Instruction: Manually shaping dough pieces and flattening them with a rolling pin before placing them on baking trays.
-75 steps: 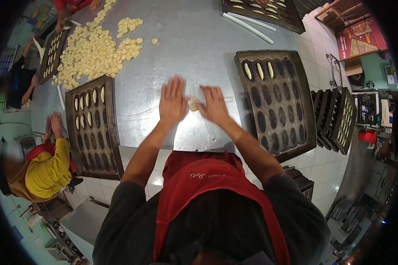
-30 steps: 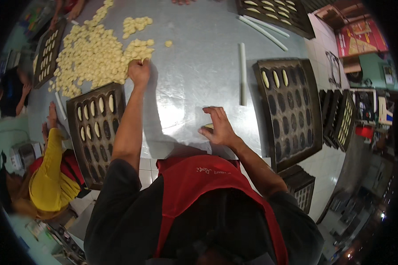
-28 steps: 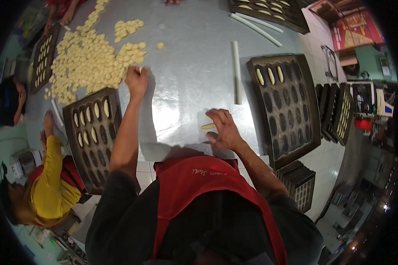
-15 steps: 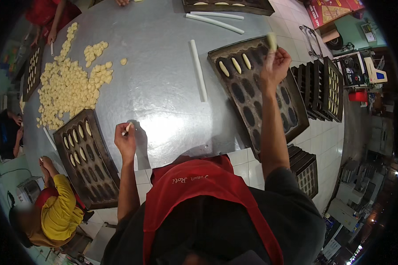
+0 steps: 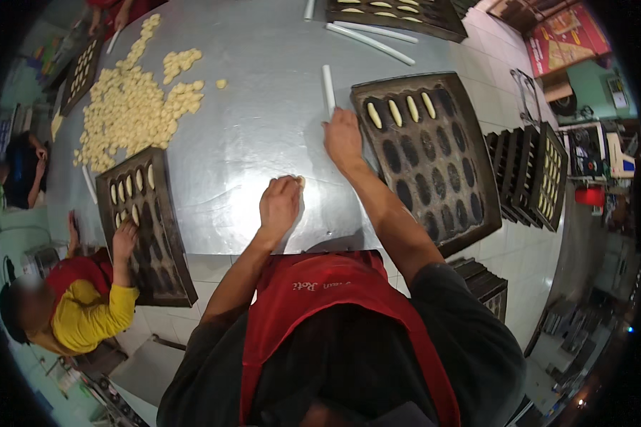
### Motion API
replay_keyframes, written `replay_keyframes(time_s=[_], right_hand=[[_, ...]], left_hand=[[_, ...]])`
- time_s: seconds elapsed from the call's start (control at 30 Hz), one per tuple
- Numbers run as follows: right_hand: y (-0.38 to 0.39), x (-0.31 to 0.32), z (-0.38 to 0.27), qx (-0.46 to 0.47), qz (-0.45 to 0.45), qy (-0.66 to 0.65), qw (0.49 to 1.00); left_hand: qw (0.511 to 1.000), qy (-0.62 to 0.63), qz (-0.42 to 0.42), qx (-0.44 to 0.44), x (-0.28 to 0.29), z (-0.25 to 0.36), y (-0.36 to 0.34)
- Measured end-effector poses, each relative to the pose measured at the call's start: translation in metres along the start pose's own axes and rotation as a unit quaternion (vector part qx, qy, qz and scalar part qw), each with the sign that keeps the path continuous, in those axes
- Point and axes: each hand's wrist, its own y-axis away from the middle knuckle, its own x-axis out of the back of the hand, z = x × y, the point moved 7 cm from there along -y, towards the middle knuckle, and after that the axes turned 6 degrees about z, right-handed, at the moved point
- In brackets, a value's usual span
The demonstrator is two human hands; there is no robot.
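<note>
My left hand [image 5: 279,204] is low over the metal table, its fingers closed on a small pale dough piece [image 5: 302,182] that peeks out beside the fingertips. Further right, my right hand [image 5: 344,139] has its fingers wrapped over the near end of a white rolling pin [image 5: 328,85]; that end is hidden under the palm. Just right of this hand lies a dark moulded baking tray [image 5: 414,92], with several slim dough strips [image 5: 413,109] in its far row of hollows and bare hollows nearer to me.
Dough balls [image 5: 132,107] are heaped at the left of the table. Another moulded tray [image 5: 178,249] lies at the left edge, where a co-worker's hand [image 5: 126,238] touches it. More white pins [image 5: 370,44] lie at the back. Stacked trays [image 5: 530,174] stand at right.
My right hand has come down from the right tray to the rolling pin, leaving one more dough strip in the row. My left hand moved right onto the table. The co-worker's hand reached their tray.
</note>
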Motion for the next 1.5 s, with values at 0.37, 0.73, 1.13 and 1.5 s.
replay_keyframes(time_s=[0.37,0.73,1.13,1.5], right_hand=[[0.075,0.033,-0.078,0.23,-0.094,-0.179,0.952],[0.115,0.038,-0.042,0.052,-0.119,-0.104,0.986],[0.129,0.028,-0.095,0.178,-0.232,0.014,0.956],[0.166,0.008,-0.137,0.173,-0.24,0.044,0.954]], left_hand=[[0.978,-0.182,-0.023,0.099,0.021,-0.06,-0.039],[0.992,-0.012,-0.123,0.005,0.014,0.009,0.044],[0.986,-0.013,-0.164,0.018,0.03,0.02,0.075],[0.985,-0.071,0.016,0.155,0.097,-0.185,-0.026]])
